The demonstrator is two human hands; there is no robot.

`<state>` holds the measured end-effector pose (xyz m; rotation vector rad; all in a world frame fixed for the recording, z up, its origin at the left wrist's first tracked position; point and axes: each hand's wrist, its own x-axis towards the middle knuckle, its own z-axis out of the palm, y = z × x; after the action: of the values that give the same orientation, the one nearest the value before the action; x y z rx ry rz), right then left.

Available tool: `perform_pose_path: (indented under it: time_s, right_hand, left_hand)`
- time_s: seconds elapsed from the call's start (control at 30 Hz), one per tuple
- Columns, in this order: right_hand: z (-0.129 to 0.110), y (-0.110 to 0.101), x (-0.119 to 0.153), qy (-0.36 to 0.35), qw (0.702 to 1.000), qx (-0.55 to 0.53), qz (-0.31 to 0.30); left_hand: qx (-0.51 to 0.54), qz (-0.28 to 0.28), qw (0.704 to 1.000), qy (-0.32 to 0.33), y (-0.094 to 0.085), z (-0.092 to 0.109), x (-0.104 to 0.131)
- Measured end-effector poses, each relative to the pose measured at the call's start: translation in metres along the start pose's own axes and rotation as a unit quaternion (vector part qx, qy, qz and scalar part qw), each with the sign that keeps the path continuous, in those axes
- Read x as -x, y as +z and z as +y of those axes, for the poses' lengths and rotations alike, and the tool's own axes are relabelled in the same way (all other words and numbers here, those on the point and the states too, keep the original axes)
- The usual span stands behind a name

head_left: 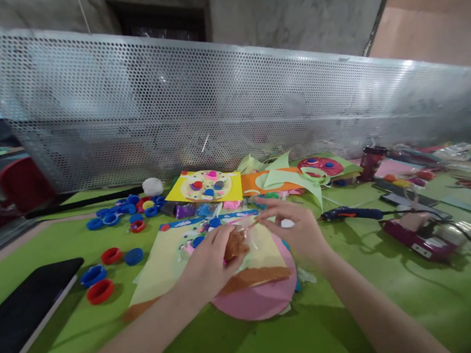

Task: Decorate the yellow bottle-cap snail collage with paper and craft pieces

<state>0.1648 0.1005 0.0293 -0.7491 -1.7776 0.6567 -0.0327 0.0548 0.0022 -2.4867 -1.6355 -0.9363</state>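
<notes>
My left hand (211, 259) is closed around a brown lump of what looks like modelling clay (236, 244) in a clear plastic bag (247, 233). Fingertips of my right hand (295, 226) pinch the bag's upper edge, just right of the lump. Both hands are above a pale yellow sheet (156, 266) with a brown strip (256, 277) along its near edge. Blue caps and small coloured bits lie on the sheet, partly hidden by my left hand. Under the sheet's right side shows a pink paper disc (255, 303).
Red and blue bottle caps (101, 291) lie at left, beside a large black phone or tablet (25, 317). A blue glue gun (354, 213) and its cable are at right. Decorated cards (173, 195) and green paper scraps (279, 180) line the back, before a perforated metal panel (209, 99).
</notes>
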Motion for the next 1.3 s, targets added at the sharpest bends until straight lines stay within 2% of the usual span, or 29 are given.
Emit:
perform_pose_path:
  time_s: [0.07, 0.17, 0.27, 0.37, 0.43, 0.53, 0.7, 0.8, 0.87, 0.93, 1.0, 1.07, 1.17, 1.23, 1.3]
  right_hand:
    - [0.005, -0.011, -0.008, 0.065, 0.993, -0.091, 0.045]
    - [0.018, -0.024, -0.019, 0.114, 0.979, -0.164, 0.05]
    - [0.029, -0.037, -0.025, 0.138, 0.965, -0.215, 0.065]
    - [0.038, -0.057, -0.03, 0.149, 0.945, -0.265, 0.12]
    - [0.044, -0.07, -0.033, 0.149, 0.934, -0.289, 0.151]
    - [0.05, -0.082, -0.036, 0.147, 0.923, -0.314, 0.165]
    - [0.051, -0.084, -0.035, 0.148, 0.924, -0.321, 0.146]
    - [0.048, -0.086, -0.034, 0.156, 0.928, -0.316, 0.124]
    - [0.045, -0.087, -0.033, 0.16, 0.933, -0.307, 0.096]
    - [0.041, -0.085, -0.032, 0.163, 0.941, -0.291, 0.061]
    - [0.035, -0.078, -0.03, 0.163, 0.948, -0.273, 0.023]
    - [0.027, -0.065, -0.024, 0.163, 0.952, -0.258, -0.018]
    - [0.013, -0.035, -0.009, 0.155, 0.957, -0.225, -0.092]
    - [0.007, -0.013, 0.006, 0.124, 0.973, -0.109, -0.164]
    - [0.005, 0.004, 0.02, 0.075, 0.972, -0.01, -0.222]
  left_hand:
    - [0.008, -0.022, 0.999, -0.033, -0.001, 0.0, -0.002]
    - [0.035, -0.036, 0.997, -0.058, -0.001, -0.001, -0.006]
    - [0.055, -0.029, 0.997, -0.046, 0.002, 0.002, -0.012]
    - [0.07, -0.069, 0.995, -0.021, 0.007, 0.011, -0.026]
    - [0.062, -0.099, 0.993, 0.003, 0.014, 0.019, -0.041]
    - [0.022, -0.136, 0.99, 0.04, 0.03, 0.029, -0.073]
    - [-0.023, -0.157, 0.986, 0.055, 0.062, 0.04, -0.142]
    - [-0.045, -0.165, 0.984, 0.059, 0.067, 0.048, -0.161]
    - [-0.046, -0.172, 0.981, 0.078, 0.059, 0.051, -0.154]
    - [-0.042, -0.173, 0.978, 0.105, 0.042, 0.048, -0.134]
    - [-0.045, -0.166, 0.978, 0.114, 0.022, 0.034, -0.105]
    - [-0.077, -0.136, 0.98, 0.125, 0.003, 0.012, -0.07]
    - [-0.098, -0.128, 0.986, 0.047, -0.016, -0.027, -0.02]
    - [-0.1, -0.121, 0.988, -0.006, -0.023, -0.051, 0.006]
    - [-0.099, -0.106, 0.989, -0.028, -0.029, -0.069, 0.023]
